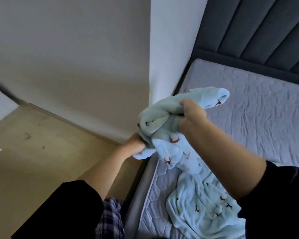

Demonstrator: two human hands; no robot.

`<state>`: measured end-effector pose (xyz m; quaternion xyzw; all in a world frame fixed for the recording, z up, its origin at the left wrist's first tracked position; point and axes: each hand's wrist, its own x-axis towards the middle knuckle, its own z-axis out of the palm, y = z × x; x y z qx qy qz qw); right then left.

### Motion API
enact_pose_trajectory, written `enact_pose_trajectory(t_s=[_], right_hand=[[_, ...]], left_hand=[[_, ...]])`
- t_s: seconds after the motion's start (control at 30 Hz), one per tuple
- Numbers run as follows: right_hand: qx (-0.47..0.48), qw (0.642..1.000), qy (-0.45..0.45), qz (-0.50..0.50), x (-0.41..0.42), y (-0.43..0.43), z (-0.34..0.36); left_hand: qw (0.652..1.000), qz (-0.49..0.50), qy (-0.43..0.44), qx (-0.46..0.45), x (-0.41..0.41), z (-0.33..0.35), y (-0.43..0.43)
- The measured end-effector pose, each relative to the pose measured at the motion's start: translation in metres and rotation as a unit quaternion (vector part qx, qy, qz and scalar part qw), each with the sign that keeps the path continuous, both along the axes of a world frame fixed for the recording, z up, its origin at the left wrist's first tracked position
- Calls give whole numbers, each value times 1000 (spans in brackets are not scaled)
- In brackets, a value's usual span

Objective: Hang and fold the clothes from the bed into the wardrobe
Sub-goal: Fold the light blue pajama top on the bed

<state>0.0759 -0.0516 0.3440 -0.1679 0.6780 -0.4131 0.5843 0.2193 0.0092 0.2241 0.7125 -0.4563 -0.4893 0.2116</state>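
Plaid trousers (110, 219) nearest; I'm at the bed (266, 109), near-left edge. Left hand (136, 144) clenched on one end of the blue fleece garment (162, 116), right hand (192, 116) gripping the bunched middle above the mattress. The rest trails on the bed. Likely straightening it out for folding.

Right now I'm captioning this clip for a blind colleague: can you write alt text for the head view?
The left hand and right hand grip a bunched light-blue fleecy garment above a bare quilted mattress, its lower part trailing onto it. A dark padded headboard stands behind, a pale wall to the left.
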Motion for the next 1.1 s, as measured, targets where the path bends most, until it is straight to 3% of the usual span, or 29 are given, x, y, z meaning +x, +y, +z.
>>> enact_pose_trajectory(t_s=[0.27,0.4,0.5,0.6,0.67,0.73,0.8,0.9,0.97,1.03,1.1], right_hand=[[10,997,-69,46,191,40,42],[-2,991,-116,63,306,26,75],[-14,986,-140,92,397,19,105],[-5,978,-157,138,473,23,136],[4,971,-177,161,510,31,159],[9,965,-190,180,539,41,185],[12,959,-209,191,562,50,212],[24,949,-218,227,592,63,250],[22,944,-217,249,608,69,273],[18,932,-217,291,619,71,292],[23,911,-245,331,622,69,307]], left_hand=[[997,6,65,30,177,23,20],[989,75,124,-39,297,53,28],[981,170,36,-90,383,85,38],[973,169,-23,-157,452,117,55],[973,148,39,-173,489,143,69],[948,160,129,-242,514,172,83],[923,209,62,-316,526,199,96],[872,348,-90,-331,535,231,107],[858,397,-107,-306,540,256,105],[841,407,-115,-338,546,281,100],[797,424,-181,-391,556,301,97]])
